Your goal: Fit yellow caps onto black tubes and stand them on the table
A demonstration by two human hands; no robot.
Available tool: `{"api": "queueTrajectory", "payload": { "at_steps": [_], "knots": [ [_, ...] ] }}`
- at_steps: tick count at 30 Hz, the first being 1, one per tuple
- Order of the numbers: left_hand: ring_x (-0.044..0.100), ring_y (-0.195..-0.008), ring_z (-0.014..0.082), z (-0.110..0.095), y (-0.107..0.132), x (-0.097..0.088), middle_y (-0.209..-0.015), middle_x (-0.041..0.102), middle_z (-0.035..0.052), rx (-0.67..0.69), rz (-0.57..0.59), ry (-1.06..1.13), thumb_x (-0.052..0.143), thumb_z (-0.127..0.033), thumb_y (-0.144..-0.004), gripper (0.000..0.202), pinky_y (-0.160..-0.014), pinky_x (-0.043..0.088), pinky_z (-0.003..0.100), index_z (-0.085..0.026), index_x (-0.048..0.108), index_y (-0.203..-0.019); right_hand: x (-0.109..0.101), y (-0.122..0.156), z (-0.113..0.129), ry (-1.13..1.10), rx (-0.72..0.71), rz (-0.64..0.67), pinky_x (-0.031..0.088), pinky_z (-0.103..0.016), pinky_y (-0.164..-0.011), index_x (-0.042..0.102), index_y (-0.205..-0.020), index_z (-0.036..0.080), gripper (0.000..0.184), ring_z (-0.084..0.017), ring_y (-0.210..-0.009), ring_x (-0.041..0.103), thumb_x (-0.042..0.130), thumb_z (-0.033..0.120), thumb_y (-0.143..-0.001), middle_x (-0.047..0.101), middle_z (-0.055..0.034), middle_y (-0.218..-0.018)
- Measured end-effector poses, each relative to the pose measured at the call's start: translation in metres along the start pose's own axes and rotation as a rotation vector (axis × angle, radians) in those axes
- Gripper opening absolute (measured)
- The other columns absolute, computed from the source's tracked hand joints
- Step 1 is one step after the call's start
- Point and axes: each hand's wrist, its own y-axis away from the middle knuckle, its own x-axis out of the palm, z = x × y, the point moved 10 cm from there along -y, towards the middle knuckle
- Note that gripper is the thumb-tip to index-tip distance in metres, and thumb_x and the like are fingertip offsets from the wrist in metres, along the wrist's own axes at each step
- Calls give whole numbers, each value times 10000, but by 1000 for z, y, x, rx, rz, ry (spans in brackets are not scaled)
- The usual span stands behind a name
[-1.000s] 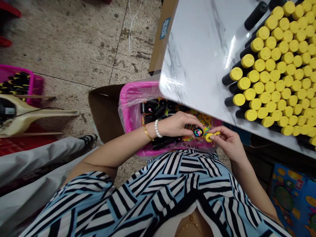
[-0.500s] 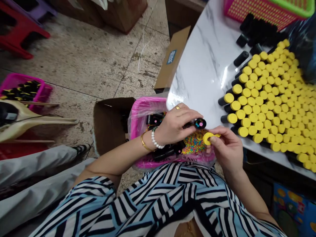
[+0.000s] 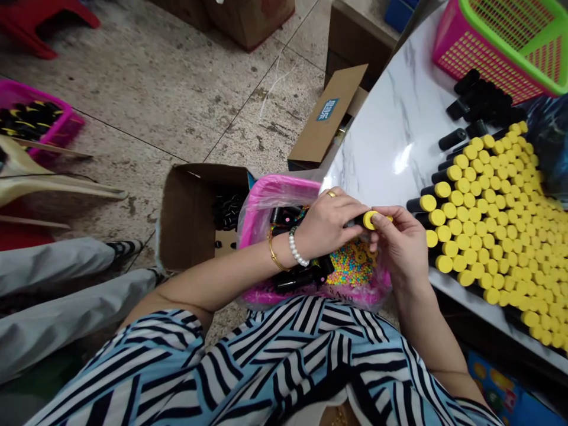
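Note:
My left hand (image 3: 326, 226) is closed round a small black tube (image 3: 355, 221), most of it hidden by the fingers. A round yellow cap (image 3: 368, 220) sits against the tube's end, pinched between the thumb and fingers of my right hand (image 3: 402, 241). Whether the cap is seated in the tube, I cannot tell. Beneath both hands is a pink basin (image 3: 254, 208) lined with clear plastic. Small multicoloured beads (image 3: 348, 267) lie in it, with several loose black tubes (image 3: 293, 280) and a few yellow pieces (image 3: 361, 253).
On the marble-patterned table (image 3: 377, 142), many yellow-capped black tubes (image 3: 492, 236) stand packed together. Behind them are loose black tubes (image 3: 479, 100) and a pink-green basket (image 3: 501, 53). An open carton (image 3: 180, 219) adjoins the basin. Another person's grey-trousered legs (image 3: 66, 290) are at left.
My right hand has brought the yellow cap leftward and up onto the end of the black tube, covering the beads that showed there. The view has shifted slightly.

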Motion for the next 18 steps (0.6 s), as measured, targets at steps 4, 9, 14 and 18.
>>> {"api": "queueTrajectory", "payload": {
  "at_steps": [4,9,14,18],
  "knots": [
    [617,-968,216,3,0,2,-1011,750,62,-13,14,-13,707,-289,-899,234,-909,473,375,-201,730,-1114,2,0,1,11,-15,-11,425,-172,-396,706,-955,210,187,-65,-417,502,794,323,-836,618,58,-565],
    [603,-903,211,-2,-3,-3,-904,704,68,-21,59,-66,678,-298,-911,216,-851,474,353,-189,743,-1085,5,-3,3,40,-11,27,460,-180,-429,673,-929,210,183,-69,-438,518,787,329,-850,621,58,-575],
    [559,-554,108,-2,-11,2,-617,620,-11,-248,259,243,627,-346,-947,206,-554,404,225,-162,717,-952,7,-5,-1,45,42,107,419,-188,-405,591,-971,243,252,-77,-408,488,775,378,-866,562,97,-529],
    [494,-381,50,16,-3,25,-536,577,-52,-527,274,587,536,-408,-1017,259,-431,345,168,-169,622,-973,10,-6,-7,63,87,141,376,-191,-384,553,-959,257,268,-75,-362,449,736,442,-896,491,119,-475]
  ]
}}
